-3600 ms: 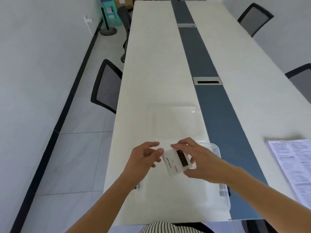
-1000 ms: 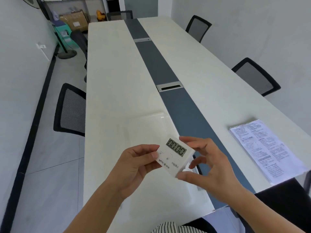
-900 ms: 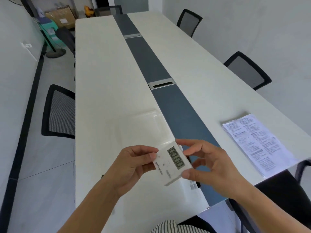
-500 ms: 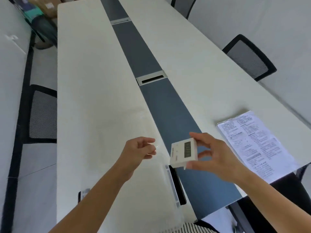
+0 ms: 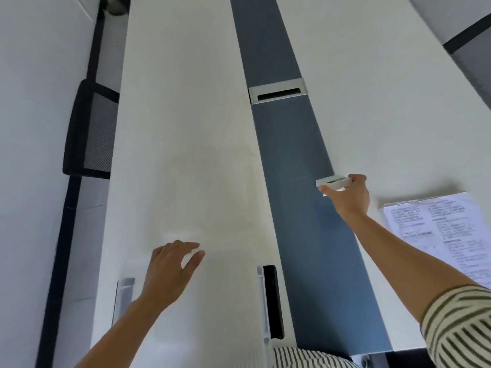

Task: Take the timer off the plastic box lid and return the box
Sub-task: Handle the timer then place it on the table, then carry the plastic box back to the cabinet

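Right hand [image 5: 350, 197] outstretched, pinching timer [image 5: 333, 181]

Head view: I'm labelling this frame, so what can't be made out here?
- Timer display: seen edge-on in the right hand, unreadable.
- Clear plastic box: barely shows against the white table; outline uncertain.
- Papers: cut off by the right edge, print too small.
- Left hand: contact with the box unclear.

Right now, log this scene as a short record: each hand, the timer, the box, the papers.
right hand: holds the timer, reaching out over the table's blue strip
timer: in the right hand, at the edge of the blue strip
left hand: open, empty, over the box
box: clear plastic, at the near table edge
papers: flat on the table, right of the right hand
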Available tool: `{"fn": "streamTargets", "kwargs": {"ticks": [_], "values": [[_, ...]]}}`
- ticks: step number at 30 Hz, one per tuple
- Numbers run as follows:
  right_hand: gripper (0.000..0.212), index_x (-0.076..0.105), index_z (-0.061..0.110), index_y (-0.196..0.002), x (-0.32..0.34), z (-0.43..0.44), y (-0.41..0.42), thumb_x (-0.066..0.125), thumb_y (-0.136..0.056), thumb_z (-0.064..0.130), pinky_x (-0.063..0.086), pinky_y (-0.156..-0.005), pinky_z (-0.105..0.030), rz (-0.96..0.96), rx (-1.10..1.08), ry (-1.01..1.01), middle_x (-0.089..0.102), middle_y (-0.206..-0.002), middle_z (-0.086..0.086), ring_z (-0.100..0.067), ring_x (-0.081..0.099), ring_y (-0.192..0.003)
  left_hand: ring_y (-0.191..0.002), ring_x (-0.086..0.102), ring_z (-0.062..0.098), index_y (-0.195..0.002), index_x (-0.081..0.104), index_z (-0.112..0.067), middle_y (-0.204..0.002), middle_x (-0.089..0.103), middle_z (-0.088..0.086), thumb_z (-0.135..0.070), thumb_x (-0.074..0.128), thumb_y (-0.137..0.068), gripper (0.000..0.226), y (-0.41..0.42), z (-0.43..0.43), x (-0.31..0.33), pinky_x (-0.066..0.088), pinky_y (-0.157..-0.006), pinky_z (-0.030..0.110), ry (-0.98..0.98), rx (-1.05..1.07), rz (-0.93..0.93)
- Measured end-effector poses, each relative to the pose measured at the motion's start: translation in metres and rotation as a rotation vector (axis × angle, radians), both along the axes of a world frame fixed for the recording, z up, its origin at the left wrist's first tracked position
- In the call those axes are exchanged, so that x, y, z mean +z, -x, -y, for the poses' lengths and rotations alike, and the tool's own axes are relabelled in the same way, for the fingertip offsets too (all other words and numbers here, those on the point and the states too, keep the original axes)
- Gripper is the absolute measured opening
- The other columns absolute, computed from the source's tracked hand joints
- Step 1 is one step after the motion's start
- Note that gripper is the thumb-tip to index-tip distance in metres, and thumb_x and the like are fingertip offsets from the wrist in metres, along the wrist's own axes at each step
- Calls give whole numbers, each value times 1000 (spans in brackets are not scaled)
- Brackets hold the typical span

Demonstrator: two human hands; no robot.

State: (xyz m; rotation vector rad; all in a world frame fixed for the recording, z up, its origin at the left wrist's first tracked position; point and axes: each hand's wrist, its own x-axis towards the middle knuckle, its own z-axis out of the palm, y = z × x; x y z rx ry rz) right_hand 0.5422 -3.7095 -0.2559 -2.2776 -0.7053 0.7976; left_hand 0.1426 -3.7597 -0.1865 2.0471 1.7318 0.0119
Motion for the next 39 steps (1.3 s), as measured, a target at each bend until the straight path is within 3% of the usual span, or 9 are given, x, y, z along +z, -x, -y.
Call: {"fn": "streamTargets", "kwargs": {"ticks": [7, 13, 17, 20, 23, 29, 33, 35, 39], "values": [[88, 38, 10, -133, -16, -12, 13, 76, -66, 50, 46, -82, -37, 102, 37, -1, 47, -133, -5, -30, 56, -111, -81, 64, 9, -101, 69, -29, -84, 69, -14, -73, 19, -84, 69, -2, 2, -6, 29, -86, 21, -69, 14, -6], [102, 28, 13, -143, -7, -10, 12, 71, -65, 62, 46, -87, -47, 180, 101, 90, 39, -142, -7, -29, 41, -129, -84, 65, 11, -99, 70, -27, -86, 69, -12, -73, 26, -83, 66, -2, 3, -4, 33, -87, 24, -73, 27, 15], [80, 34, 16, -140, 17, -6, 19, 63, -77, 55, 49, -86, -49, 338, 136, -98, 40, -143, -4, -26, 37, -130, -95, 61, 14, -99, 70, -20, -97, 65, -9, -54, 45, -81, 45, -4, 0, 4, 44, -88, 31, -128, 153, 151], [48, 50, 20, -127, 35, -11, 44, 57, -86, 45, 45, -83, -37, 277, 305, -198, 56, -129, 2, -20, 53, -114, -94, 61, 21, -99, 69, -15, -101, 63, -4, -33, 57, -86, 25, 5, 1, 14, 52, -80, 39, -264, 268, 220], [36, 60, 21, -115, 30, -20, 79, 56, -87, 43, 45, -79, -32, 124, 551, -59, 68, -110, 6, -14, 60, -94, -102, 59, 26, -108, 65, -11, -110, 62, 4, -17, 61, -88, 21, 27, 8, 18, 49, -87, 39, -278, 433, 170], [61, 48, 13, -126, -14, -39, 139, 50, -84, 58, 43, -73, -37, 188, 714, 296, 63, -112, -3, -30, 61, -102, -118, 50, 33, -133, 49, -11, -129, 54, 15, -34, 54, -91, 48, 82, 57, 9, 43, -97, 48, -85, 717, 19], [38, 53, 8, -95, -28, -51, 152, 54, -87, 45, 41, -59, -33, 270, 647, 349, 61, -83, -8, -31, 60, -72, -105, 61, 30, -138, 40, -28, -118, 64, 8, -79, 24, -76, 81, 105, 96, -1, 50, -89, 49, 150, 801, 88], [29, 51, 7, -79, -33, -55, 153, 51, -88, 34, 37, -52, -28, 299, 640, 358, 53, -66, -6, -24, 50, -55, -106, 62, 34, -141, 35, -28, -123, 65, 8, -72, 26, -81, 75, 104, 107, -6, 50, -90, 48, 173, 805, 132], [21, 52, 3, -78, -34, -47, 149, 48, -87, 22, 31, -47, -26, 342, 570, 373, 48, -62, -5, -21, 43, -49, -114, 59, 33, -143, 33, -25, -134, 58, 6, -55, 36, -90, 61, 102, 110, -13, 48, -93, 45, 116, 812, 177]]}}
